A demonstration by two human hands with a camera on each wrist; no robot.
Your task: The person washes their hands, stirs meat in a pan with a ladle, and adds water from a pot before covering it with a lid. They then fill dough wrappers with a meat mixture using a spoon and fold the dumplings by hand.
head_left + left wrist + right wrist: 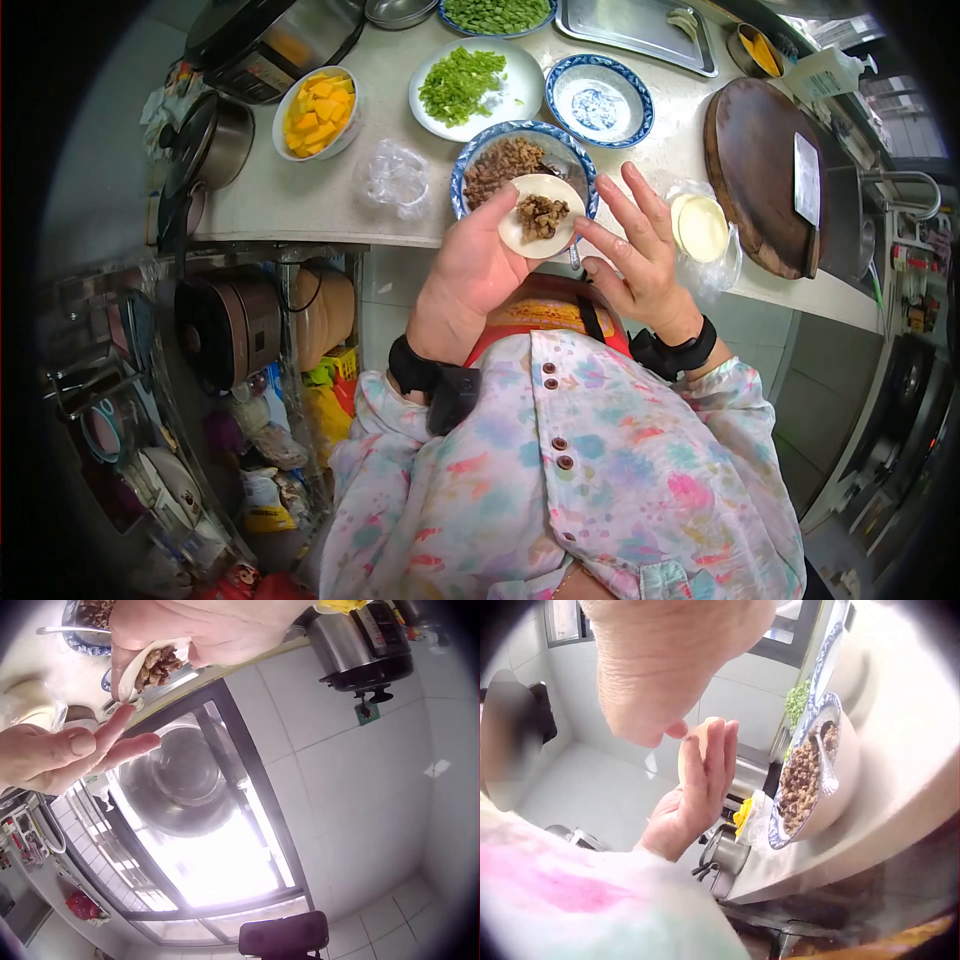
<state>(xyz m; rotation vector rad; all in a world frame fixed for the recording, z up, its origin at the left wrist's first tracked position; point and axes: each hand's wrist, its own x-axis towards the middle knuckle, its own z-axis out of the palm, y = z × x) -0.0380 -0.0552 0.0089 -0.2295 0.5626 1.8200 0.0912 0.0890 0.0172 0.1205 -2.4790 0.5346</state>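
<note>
My left hand (470, 275) holds a round dumpling wrapper (517, 238) from below, thumb along its edge. A small heap of brown minced filling (542, 215) sits in the middle of the wrapper. My right hand (640, 250) is spread at the other side, fingers mostly straight, with a fingertip right at the wrapper's rim. Behind both hands stands a blue-and-white bowl (457, 190) of the same mince, and a spoon (827, 769) leans in it. In the left wrist view the wrapper (131, 677) curves up around the filling.
A stack of wrappers (700, 228) in a plastic bag lies right of the bowl, before a round wooden board (745, 160) with a cleaver (806, 180). Further back are a plate of chopped greens (462, 85), a patterned dish (600, 100) and a bowl of orange chunks (320, 115).
</note>
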